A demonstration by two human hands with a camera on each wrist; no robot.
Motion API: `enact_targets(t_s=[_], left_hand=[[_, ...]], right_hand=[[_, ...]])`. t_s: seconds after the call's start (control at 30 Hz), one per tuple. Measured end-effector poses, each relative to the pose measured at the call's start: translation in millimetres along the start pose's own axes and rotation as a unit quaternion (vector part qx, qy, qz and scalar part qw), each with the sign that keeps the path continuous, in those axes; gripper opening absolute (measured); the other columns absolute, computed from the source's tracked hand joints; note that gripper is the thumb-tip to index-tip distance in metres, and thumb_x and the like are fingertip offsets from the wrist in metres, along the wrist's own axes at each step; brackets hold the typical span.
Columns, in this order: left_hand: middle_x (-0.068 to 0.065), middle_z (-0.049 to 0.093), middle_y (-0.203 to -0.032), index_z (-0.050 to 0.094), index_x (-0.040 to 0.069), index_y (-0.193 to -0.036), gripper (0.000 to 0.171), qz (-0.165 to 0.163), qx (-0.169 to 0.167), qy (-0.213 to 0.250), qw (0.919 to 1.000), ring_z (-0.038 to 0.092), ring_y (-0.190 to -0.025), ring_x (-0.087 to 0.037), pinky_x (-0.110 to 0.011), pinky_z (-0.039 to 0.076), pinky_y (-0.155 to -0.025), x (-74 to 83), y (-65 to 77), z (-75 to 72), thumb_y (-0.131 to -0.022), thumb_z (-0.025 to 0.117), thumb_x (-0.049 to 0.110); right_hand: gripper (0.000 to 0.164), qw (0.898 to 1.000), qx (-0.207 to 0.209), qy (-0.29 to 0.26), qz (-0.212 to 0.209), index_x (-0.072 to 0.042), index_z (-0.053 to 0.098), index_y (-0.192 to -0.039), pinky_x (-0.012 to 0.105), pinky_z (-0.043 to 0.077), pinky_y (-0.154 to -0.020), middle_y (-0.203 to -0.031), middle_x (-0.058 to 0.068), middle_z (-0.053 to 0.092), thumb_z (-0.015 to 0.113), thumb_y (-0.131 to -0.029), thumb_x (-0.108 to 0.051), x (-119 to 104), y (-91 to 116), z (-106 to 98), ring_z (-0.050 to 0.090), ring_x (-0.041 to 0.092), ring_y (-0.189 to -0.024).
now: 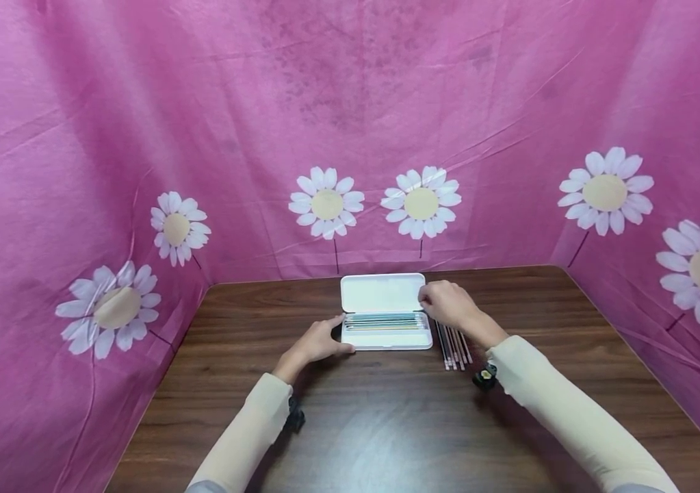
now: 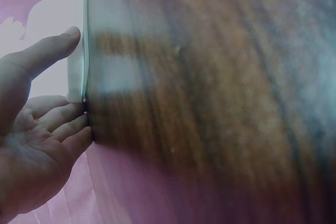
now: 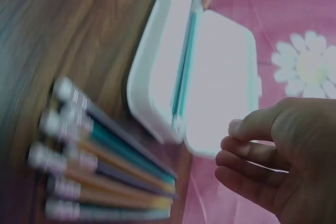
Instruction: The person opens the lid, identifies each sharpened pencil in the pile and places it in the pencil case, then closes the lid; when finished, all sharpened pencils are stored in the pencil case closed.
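A white pencil case [image 1: 386, 340] lies on the table with its lid [image 1: 380, 293] raised at the back. A row of pencils [image 1: 383, 322], teal and other colours, fills its rear part. At the case's left end my left hand [image 1: 320, 340] rests with thumb and fingers nearly straight, the thumb against the front wall. My right hand [image 1: 451, 303] is over the right edge of the lid, fingers loosely bent, nothing visible between them; I cannot tell whether it touches the lid. Below it, loose pencils [image 3: 113, 163] with pale eraser ends fan out beside the case.
The brown wooden table [image 1: 362, 418] extends around the case. Behind it and at both sides hangs a pink cloth [image 1: 251, 137] printed with white daisies. A small dark device [image 1: 486, 376] is strapped at each wrist.
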State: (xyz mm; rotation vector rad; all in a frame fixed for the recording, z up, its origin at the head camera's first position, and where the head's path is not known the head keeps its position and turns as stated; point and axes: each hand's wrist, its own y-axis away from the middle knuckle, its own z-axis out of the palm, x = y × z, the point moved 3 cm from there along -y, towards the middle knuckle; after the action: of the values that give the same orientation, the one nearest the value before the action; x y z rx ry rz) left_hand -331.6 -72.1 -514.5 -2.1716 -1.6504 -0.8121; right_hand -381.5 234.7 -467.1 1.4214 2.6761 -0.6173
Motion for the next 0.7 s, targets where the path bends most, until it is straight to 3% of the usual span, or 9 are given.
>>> enact_targets(t_s=[0.3, 0.5, 0.7], left_hand=[[-0.02, 0.053, -0.16, 0.045, 0.004, -0.161, 0.092, 0.006, 0.0, 0.004, 1.0, 0.054, -0.146, -0.034, -0.051, 0.044, -0.122, 0.8, 1.3, -0.9, -0.088, 0.087, 0.039], [-0.021, 0.053, -0.16, 0.044, 0.004, -0.162, 0.093, 0.004, -0.002, 0.003, 1.0, 0.054, -0.146, -0.035, -0.051, 0.044, -0.122, 0.3, 2.0, -2.0, -0.088, 0.087, 0.04], [-0.022, 0.053, -0.16, 0.044, 0.004, -0.162, 0.092, 0.004, -0.006, 0.007, 0.9999, 0.054, -0.145, -0.034, -0.051, 0.044, -0.122, 0.4, 1.7, -1.4, -0.089, 0.087, 0.04]], right_hand=[[0.011, 0.997, -0.011, -0.011, 0.081, -0.01, 0.081, -0.099, 0.058, 0.059, -0.073, -0.094, 0.009, 0.08, 0.072, -0.093, -0.015, 38, 37, -17, 0.075, 0.035, -0.084], [0.007, 0.994, -0.03, -0.016, 0.108, -0.012, 0.079, -0.095, 0.059, 0.058, -0.074, -0.093, 0.01, 0.08, 0.074, -0.092, -0.016, 51, 59, -10, 0.075, 0.039, -0.087], [0.005, 0.988, -0.066, -0.028, 0.134, -0.015, 0.077, -0.089, 0.056, 0.057, -0.071, -0.09, 0.009, 0.077, 0.076, -0.093, -0.019, 55, 73, 2, 0.073, 0.035, -0.084]])
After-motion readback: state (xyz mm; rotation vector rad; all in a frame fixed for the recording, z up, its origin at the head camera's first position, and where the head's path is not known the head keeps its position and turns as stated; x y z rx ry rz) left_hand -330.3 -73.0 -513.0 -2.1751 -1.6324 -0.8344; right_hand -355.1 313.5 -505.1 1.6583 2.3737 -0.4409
